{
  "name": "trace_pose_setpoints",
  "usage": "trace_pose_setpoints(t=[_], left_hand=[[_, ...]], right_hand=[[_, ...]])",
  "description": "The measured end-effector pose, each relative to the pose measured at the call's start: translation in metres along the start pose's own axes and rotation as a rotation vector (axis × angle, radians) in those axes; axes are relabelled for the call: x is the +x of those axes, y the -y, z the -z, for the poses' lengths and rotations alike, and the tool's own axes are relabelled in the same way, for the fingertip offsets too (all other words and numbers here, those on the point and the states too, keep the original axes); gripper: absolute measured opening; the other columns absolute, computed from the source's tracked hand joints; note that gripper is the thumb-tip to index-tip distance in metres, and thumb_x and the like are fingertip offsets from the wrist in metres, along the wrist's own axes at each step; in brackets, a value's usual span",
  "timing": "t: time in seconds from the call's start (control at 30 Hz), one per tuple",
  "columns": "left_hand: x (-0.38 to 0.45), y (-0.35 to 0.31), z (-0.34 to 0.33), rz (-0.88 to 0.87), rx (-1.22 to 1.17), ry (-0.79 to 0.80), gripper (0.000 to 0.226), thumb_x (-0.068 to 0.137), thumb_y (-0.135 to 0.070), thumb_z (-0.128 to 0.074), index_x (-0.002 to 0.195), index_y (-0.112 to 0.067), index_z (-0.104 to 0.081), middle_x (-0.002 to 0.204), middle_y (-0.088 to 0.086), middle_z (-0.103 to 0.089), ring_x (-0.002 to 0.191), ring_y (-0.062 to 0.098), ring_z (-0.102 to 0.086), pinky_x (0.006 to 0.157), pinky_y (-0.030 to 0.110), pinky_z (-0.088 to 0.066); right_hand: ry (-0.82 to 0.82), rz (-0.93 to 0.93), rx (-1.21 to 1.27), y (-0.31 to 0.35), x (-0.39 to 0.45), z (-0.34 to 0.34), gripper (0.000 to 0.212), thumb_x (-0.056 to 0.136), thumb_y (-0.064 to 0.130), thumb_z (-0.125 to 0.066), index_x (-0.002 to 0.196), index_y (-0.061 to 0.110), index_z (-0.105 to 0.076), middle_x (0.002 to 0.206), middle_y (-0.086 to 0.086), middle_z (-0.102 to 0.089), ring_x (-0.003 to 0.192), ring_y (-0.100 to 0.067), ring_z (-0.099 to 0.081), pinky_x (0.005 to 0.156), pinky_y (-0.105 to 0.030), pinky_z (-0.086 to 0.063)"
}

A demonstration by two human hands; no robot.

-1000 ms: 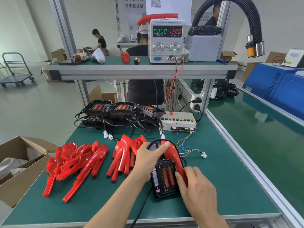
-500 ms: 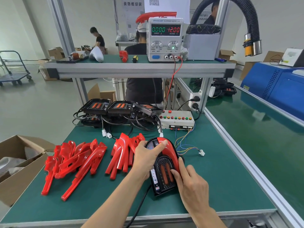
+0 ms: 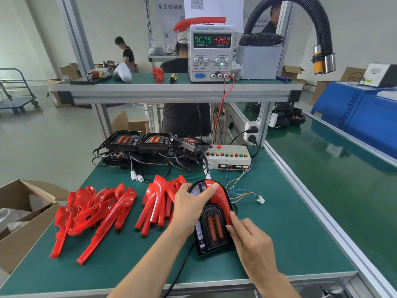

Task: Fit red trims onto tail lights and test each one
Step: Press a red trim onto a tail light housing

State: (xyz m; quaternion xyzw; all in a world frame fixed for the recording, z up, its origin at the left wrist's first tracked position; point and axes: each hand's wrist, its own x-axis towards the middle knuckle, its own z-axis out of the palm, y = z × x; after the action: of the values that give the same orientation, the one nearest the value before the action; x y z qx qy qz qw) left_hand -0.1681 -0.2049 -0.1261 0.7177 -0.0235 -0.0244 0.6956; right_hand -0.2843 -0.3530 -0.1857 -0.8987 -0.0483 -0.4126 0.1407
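Note:
A black tail light (image 3: 212, 227) with two orange lenses lies on the green bench (image 3: 290, 233), a black cable leading off toward me. A red trim (image 3: 222, 200) sits over its top and right side. My left hand (image 3: 190, 206) grips the light's upper left, thumb laid across the trim's crown. My right hand (image 3: 250, 241) presses its straightened fingers against the trim's right leg. Two piles of loose red trims (image 3: 96, 214) and more trims (image 3: 155, 204) lie to the left.
Three more tail lights (image 3: 137, 140) with tangled cables sit at the back, beside a button box (image 3: 227, 158). A power supply (image 3: 211, 50) on the shelf reads 0.000 A and 12.00 V. A loose wired connector (image 3: 260, 199) lies right of the light. A cardboard box (image 3: 21, 229) stands at the left edge.
My right hand's fingers have crept a little farther up the trim's right leg. My left hand keeps the same hold on the light.

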Motion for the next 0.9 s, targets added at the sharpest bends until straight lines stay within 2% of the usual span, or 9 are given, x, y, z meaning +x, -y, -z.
trace_pose_setpoints(t=[0.1, 0.27, 0.4, 0.53, 0.63, 0.7, 0.77, 0.83, 0.9], left_hand=[[-0.002, -0.003, 0.001, 0.002, 0.001, 0.011, 0.066, 0.050, -0.066, -0.090, 0.096, -0.025, -0.066, 0.085, -0.017, -0.075, 0.077, 0.000, -0.072, 0.065, 0.015, -0.051], [-0.003, -0.005, 0.002, -0.004, 0.007, 0.016, 0.056, 0.055, -0.059, -0.092, 0.093, -0.029, -0.064, 0.083, -0.024, -0.073, 0.074, -0.006, -0.069, 0.057, 0.006, -0.048], [-0.002, -0.007, -0.001, 0.013, 0.012, 0.014, 0.070, 0.049, -0.068, -0.090, 0.097, -0.022, -0.068, 0.087, -0.009, -0.077, 0.080, 0.007, -0.073, 0.070, 0.023, -0.054], [-0.002, -0.008, -0.007, 0.002, 0.059, -0.003, 0.072, 0.050, -0.074, -0.085, 0.093, -0.018, -0.067, 0.090, 0.001, -0.075, 0.091, 0.025, -0.072, 0.085, 0.045, -0.059], [-0.002, -0.010, -0.008, -0.012, 0.093, -0.001, 0.071, 0.051, -0.072, -0.085, 0.095, -0.020, -0.067, 0.090, -0.003, -0.075, 0.089, 0.021, -0.073, 0.087, 0.048, -0.059], [-0.002, -0.011, -0.006, -0.006, 0.078, 0.001, 0.067, 0.052, -0.068, -0.087, 0.094, -0.020, -0.067, 0.087, -0.004, -0.076, 0.087, 0.022, -0.073, 0.086, 0.050, -0.059], [-0.002, -0.011, -0.005, -0.009, 0.059, 0.004, 0.062, 0.053, -0.064, -0.087, 0.092, -0.021, -0.066, 0.085, -0.004, -0.075, 0.088, 0.024, -0.073, 0.086, 0.051, -0.059], [-0.003, -0.011, -0.005, -0.016, 0.051, 0.003, 0.058, 0.053, -0.061, -0.088, 0.092, -0.023, -0.066, 0.086, -0.005, -0.075, 0.090, 0.023, -0.072, 0.088, 0.051, -0.058], [-0.003, -0.011, -0.006, -0.037, 0.048, 0.007, 0.051, 0.055, -0.058, -0.087, 0.090, -0.028, -0.067, 0.085, -0.009, -0.074, 0.087, 0.015, -0.071, 0.088, 0.047, -0.058]], right_hand=[[0.005, 0.004, 0.023, -0.001, 0.001, -0.001, 0.033, 0.098, 0.024, -0.060, 0.118, 0.002, -0.075, 0.070, 0.001, -0.054, 0.052, -0.015, -0.046, 0.043, -0.030, -0.042], [0.003, -0.028, 0.095, -0.002, 0.002, -0.003, 0.034, 0.098, 0.026, -0.059, 0.119, 0.004, -0.075, 0.069, 0.001, -0.053, 0.051, -0.016, -0.044, 0.042, -0.030, -0.043], [0.042, -0.044, 0.165, -0.009, 0.004, 0.003, 0.035, 0.096, 0.030, -0.061, 0.118, 0.006, -0.076, 0.067, 0.003, -0.052, 0.052, -0.014, -0.043, 0.044, -0.029, -0.045], [0.069, -0.049, 0.157, -0.016, 0.001, 0.008, 0.031, 0.087, 0.017, -0.080, 0.116, 0.007, -0.077, 0.065, 0.003, -0.052, 0.051, -0.014, -0.044, 0.046, -0.026, -0.045], [0.049, -0.098, 0.241, -0.018, -0.002, 0.007, 0.039, 0.079, 0.011, -0.083, 0.117, 0.007, -0.076, 0.070, 0.004, -0.053, 0.056, -0.009, -0.044, 0.052, -0.021, -0.046], [0.048, -0.169, 0.309, -0.018, -0.003, 0.005, 0.040, 0.078, 0.007, -0.087, 0.116, 0.010, -0.077, 0.080, 0.006, -0.056, 0.062, -0.001, -0.048, 0.060, -0.015, -0.046], [0.062, -0.257, 0.370, -0.017, -0.002, 0.005, 0.038, 0.077, 0.008, -0.088, 0.114, 0.013, -0.077, 0.095, 0.009, -0.056, 0.082, 0.000, -0.056, 0.073, -0.010, -0.046], [0.088, -0.338, 0.448, -0.017, 0.000, 0.005, 0.037, 0.079, 0.011, -0.087, 0.112, 0.024, -0.074, 0.113, 0.014, -0.054, 0.107, -0.006, -0.059, 0.088, -0.013, -0.046], [0.161, -0.450, 0.611, -0.013, 0.002, 0.005, 0.041, 0.083, 0.017, -0.082, 0.112, 0.038, -0.063, 0.124, 0.020, -0.057, 0.113, -0.013, -0.062, 0.096, -0.025, -0.051]])
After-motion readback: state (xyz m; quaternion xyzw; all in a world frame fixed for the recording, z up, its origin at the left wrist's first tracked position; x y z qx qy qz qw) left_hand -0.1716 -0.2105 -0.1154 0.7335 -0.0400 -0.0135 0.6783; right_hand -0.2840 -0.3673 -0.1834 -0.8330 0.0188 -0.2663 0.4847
